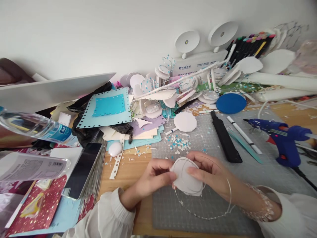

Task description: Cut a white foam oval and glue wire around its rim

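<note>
Above the grey cutting mat, a round white foam disc is held between both hands. My left hand pinches its left edge, thumb on the upper face. From the right, my right hand grips the disc with its thumb pressing on the face. A thin silvery wire wraps around the disc and loops out below my right hand. Beyond the hands lie scattered small blue and white star pieces. Another white disc rests behind them. The fingers beneath the held disc are partly hidden.
On the right stand a blue glue gun, a black cutter-like tool and a white pen. A blue round lid lies behind. To the left are a phone, a water bottle and stacked papers.
</note>
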`<state>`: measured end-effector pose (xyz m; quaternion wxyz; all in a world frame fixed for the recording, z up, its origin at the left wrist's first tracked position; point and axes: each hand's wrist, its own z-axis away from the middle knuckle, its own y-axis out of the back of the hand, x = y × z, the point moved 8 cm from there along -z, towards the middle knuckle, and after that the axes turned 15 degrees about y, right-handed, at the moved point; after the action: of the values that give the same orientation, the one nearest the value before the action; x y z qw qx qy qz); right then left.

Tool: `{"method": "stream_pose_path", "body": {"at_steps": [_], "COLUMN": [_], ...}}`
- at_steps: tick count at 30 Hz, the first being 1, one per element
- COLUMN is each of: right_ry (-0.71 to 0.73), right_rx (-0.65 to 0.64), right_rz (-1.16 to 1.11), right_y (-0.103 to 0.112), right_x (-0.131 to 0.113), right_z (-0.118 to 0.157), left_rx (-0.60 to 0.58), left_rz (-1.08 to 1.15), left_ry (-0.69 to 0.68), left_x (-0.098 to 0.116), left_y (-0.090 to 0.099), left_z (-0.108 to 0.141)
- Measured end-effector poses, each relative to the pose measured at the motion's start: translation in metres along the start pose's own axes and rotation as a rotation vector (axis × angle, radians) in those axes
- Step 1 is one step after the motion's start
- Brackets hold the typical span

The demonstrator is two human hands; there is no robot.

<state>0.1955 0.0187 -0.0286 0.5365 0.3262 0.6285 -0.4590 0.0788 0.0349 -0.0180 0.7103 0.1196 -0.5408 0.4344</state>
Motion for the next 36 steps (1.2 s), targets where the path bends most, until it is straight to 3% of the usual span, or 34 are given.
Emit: {"method": "stream_pose_path", "body": {"at_steps": [11, 19, 22, 28, 36], "right_ry": [0.069, 0.153, 0.180, 0.231, 0.326], "right_rx": [0.010, 0.217, 0.239, 0.225, 0.292], "right_rz": [0.016, 0.042, 0.077, 0.165, 0.262], "right_y": [0.001, 0.021, 0.024, 0.025, 0.037], "right_x": [0.002, -0.009, -0.013, -0.015, -0.024], "right_z": [-0.005, -0.009, -0.008, -0.002, -0.005], "left_rx": [0.134, 0.478, 0.549, 0.563, 0.429], "left_rz": [-0.004, 0.070, 0.075, 0.029, -0.042], "left_ry": [-0.029, -0.113, -0.121, -0.107, -0.082], "left_x": [0.001, 0.006, 0.008, 0.008, 0.010], "left_y": [0.011, 0.041, 0.045, 0.043, 0.029], "left_z": [-0.002, 0.001, 0.001, -0.001, -0.005]}}
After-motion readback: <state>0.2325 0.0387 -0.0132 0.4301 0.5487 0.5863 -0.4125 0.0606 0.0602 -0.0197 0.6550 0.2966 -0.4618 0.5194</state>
